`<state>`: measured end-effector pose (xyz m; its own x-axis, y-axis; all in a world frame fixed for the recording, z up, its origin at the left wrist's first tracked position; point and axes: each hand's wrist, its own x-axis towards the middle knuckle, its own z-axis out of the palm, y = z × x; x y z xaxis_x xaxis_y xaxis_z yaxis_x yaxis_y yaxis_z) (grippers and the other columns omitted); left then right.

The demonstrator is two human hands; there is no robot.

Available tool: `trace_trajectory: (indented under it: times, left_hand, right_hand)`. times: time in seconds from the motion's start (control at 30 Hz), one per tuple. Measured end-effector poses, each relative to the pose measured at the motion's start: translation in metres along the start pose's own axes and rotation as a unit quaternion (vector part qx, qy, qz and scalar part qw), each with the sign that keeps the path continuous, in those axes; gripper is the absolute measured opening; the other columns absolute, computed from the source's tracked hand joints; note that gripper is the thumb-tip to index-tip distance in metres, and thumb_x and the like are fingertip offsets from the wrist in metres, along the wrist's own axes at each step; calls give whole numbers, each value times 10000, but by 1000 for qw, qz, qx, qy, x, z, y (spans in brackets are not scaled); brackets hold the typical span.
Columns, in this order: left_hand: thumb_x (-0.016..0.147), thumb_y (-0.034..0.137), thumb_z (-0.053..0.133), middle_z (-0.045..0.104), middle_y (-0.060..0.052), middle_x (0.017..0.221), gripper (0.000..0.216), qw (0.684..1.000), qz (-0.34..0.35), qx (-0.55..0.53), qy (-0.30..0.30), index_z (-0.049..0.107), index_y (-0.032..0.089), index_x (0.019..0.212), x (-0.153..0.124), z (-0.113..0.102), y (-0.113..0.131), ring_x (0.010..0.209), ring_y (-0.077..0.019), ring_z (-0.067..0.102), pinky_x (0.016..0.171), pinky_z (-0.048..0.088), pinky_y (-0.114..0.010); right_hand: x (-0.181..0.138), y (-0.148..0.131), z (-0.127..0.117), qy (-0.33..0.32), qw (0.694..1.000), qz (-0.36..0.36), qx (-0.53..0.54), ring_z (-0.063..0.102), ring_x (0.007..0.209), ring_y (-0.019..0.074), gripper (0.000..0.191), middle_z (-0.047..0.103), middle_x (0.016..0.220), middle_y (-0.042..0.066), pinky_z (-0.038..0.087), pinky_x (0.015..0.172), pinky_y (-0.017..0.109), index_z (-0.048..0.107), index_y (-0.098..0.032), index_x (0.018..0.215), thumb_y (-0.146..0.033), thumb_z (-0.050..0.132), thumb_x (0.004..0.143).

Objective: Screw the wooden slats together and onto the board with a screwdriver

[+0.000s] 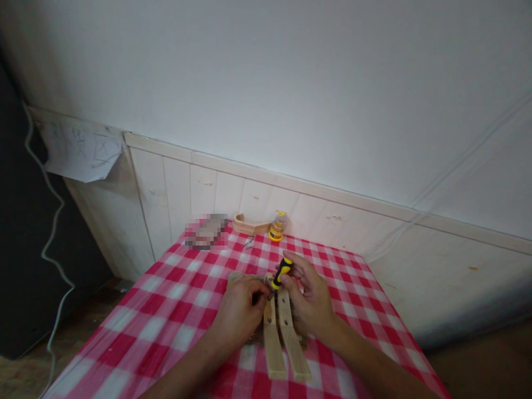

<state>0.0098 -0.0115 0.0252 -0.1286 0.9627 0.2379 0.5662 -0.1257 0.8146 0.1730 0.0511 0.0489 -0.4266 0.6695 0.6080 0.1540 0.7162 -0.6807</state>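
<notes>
In my right hand (307,288) is a yellow and black screwdriver (282,273), tilted with its lower end towards the wood. My left hand (243,305) is closed in a pinch beside the screwdriver's lower end; what its fingertips hold, if anything, is too small to make out. Between my hands lie two pale, curved wooden pieces, a left strip (274,349) and a right strip (297,352), side by side with dark screws or holes in them. Beneath them is a rough brownish board (236,275), mostly covered by my hands and the strips.
A red and white checked cloth (187,332) covers the table. At its far edge stand a curved wooden piece (249,226) and a yellow-capped container (277,226), with small metal bits (248,243) nearby. A blurred-out object (206,231) lies left of them. The panelled wall (324,219) rises behind.
</notes>
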Motion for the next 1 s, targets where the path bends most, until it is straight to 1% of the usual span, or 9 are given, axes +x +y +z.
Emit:
trace_trajectory:
  times: [0.13, 0.3, 0.5, 0.73, 1.0]
  left_hand:
    - [817, 110, 558, 775, -24, 864, 222, 1000, 2, 1, -5, 751, 214, 778, -1, -1, 2, 881, -221, 669, 871, 406, -356]
    - [806, 98, 565, 775, -23, 865, 222, 1000, -5, 4, -3, 749, 218, 771, 0, -1, 1, 899, -229, 669, 871, 414, -359]
    - [809, 94, 561, 785, -27, 887, 231, 1000, -4, 1, -4, 755, 216, 780, -1, 0, -1, 907, -230, 675, 899, 416, -372]
    - [813, 96, 556, 784, -28, 884, 231, 1000, 1, 1, -4, 752, 215, 780, -1, -1, 0, 909, -232, 677, 884, 413, -369]
    - [811, 90, 559, 778, -30, 875, 225, 1000, -2, 6, -6, 743, 213, 771, 0, -1, 1, 913, -233, 676, 885, 414, -363]
  right_hand:
    - [2, -1, 0, 10, 1000, -4, -7, 754, 895, 194, 363, 762, 1074, 71, 630, 812, 327, 635, -262, 1299, -205, 631, 941]
    - [2, -4, 0, 18, 1000, -7, -9, 750, 873, 191, 346, 763, 1037, 58, 630, 798, 323, 659, -269, 1257, -201, 660, 918]
    - [3, -3, 1, 31, 999, -17, -15, 743, 876, 186, 340, 760, 1007, 39, 621, 802, 310, 661, -275, 1235, -199, 681, 904]
    - [2, -3, 1, 40, 999, -19, -22, 738, 866, 193, 324, 756, 993, 48, 619, 812, 331, 665, -257, 1216, -225, 701, 896]
    - [2, -2, 2, 39, 999, -17, -21, 730, 831, 188, 328, 748, 952, 42, 617, 766, 316, 644, -253, 1215, -236, 712, 894]
